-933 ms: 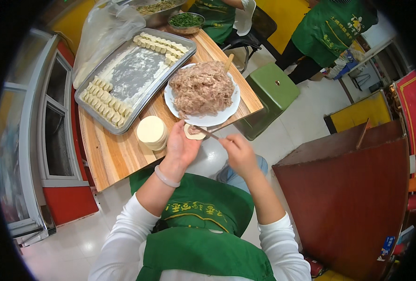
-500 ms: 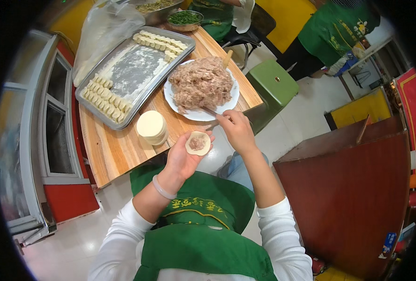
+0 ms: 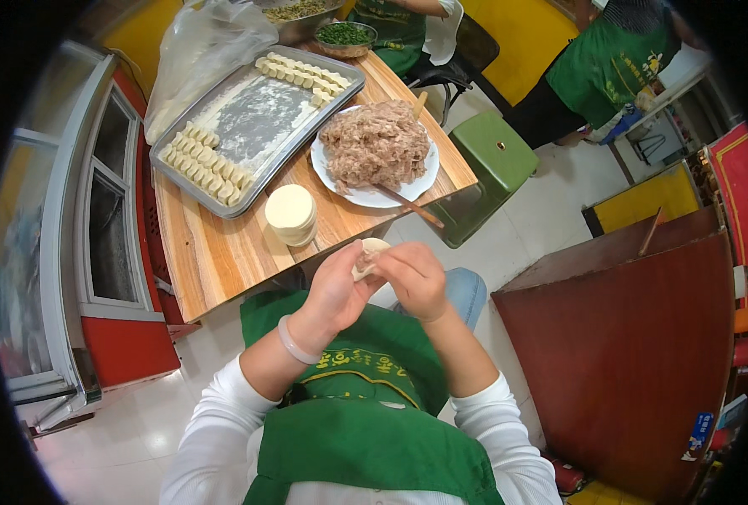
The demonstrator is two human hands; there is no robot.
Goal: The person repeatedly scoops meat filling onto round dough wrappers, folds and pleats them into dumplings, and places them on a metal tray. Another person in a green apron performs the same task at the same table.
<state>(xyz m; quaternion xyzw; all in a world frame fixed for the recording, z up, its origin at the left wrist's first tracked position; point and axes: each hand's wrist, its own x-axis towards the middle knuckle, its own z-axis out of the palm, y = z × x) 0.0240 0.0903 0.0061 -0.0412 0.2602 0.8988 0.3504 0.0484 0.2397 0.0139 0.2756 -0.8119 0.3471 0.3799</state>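
Note:
Between both hands, just off the table's near edge, is a round dumpling wrapper [image 3: 372, 248] with minced meat on it. My left hand [image 3: 340, 282] cradles it in curled fingers. The fingertips of my right hand [image 3: 412, 276] pinch its right edge, and the fingers partly hide it. A stack of pale round wrappers [image 3: 290, 210] stands on the table close by. Beyond it, a white plate [image 3: 428, 178] bears a big mound of minced meat [image 3: 374, 147]. A wooden stick [image 3: 412, 206] rests on the plate, its end sticking out over the rim toward me.
A metal tray [image 3: 247, 187] dusted with flour holds rows of folded dumplings [image 3: 207, 168]. Behind are a plastic bag [image 3: 210, 55] and a bowl of chopped greens [image 3: 345, 35]. A green stool [image 3: 492, 160] stands right of the wooden table [image 3: 210, 273]. Two people in green aprons are farther off.
My right hand has let go of the wooden stick, left on the plate, and come to the wrapper. The flat wrapper on my left hand is now lifted and bent between both hands.

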